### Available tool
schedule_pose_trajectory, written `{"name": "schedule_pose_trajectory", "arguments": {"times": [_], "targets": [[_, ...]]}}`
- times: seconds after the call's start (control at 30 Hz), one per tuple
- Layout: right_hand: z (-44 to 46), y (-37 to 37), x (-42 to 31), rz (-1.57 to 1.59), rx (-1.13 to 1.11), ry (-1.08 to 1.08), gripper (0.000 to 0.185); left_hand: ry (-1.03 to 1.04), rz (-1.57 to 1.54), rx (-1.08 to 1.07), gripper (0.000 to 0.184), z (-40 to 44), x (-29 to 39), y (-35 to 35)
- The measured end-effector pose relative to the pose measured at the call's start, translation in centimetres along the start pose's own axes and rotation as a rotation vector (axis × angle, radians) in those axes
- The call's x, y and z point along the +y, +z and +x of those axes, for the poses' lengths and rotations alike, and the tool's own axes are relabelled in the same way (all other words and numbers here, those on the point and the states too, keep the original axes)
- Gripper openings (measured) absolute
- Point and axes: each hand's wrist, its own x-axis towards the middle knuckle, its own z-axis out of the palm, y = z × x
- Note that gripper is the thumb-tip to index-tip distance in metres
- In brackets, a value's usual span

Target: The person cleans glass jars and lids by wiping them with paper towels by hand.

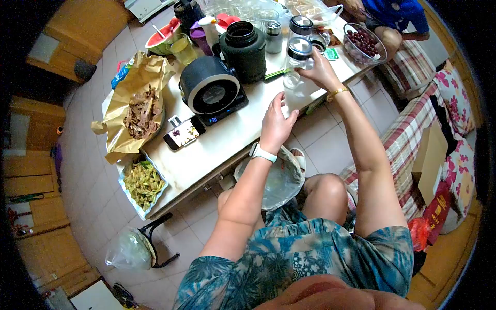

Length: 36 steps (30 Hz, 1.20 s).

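Note:
My right hand (321, 73) is wrapped round a clear jar with a dark-rimmed lid (299, 48), its fingers at the lid and the side. My left hand (277, 124) is open at the table's front edge, thumb and fingers apart, with nothing in it. Just beyond it, a clear rounded glass shape (292, 80) shows on the table, partly hidden near my right fingers. A second lidded jar (301, 26) stands behind the held one. To the left are a large black jug (243, 51) and a round dark appliance (213, 90) on a lit scale.
On the table (178, 173) are a phone (184, 133), meat on brown paper (142, 113), a tray of green vegetables (143, 183) and a bowl of cherries (361, 44). A lined bin (281, 181) stands between my knees. Another person (398, 15) sits at upper right.

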Motion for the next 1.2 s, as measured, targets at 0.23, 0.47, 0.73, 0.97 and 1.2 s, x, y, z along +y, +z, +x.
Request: {"name": "schedule_pose_trajectory", "arguments": {"times": [0.23,0.47,0.73,0.97,1.2], "targets": [[-3.3,-4.1,2.0,-0.021,0.032,0.116,0.079,-0.002,-0.002,-0.003,0.06,-0.1,-0.2,-0.3],[-2.1,-10.1,9.8,-0.196,0.237,0.109,0.075,0.009,0.032,-0.037,0.055,-0.4,0.4,-0.2],[0.9,-10.4,13.2,-0.225,0.231,0.224,0.075,0.003,0.036,-0.07,0.053,0.1,0.4,0.4],[3.9,-7.6,14.1,-0.11,0.234,0.168,0.078,-0.04,0.062,-0.074,0.049,0.2,0.4,0.4],[8.4,-6.2,15.9,-0.194,0.223,0.239,0.092,-0.011,0.036,-0.059,0.048,0.4,0.5,0.2]]}}
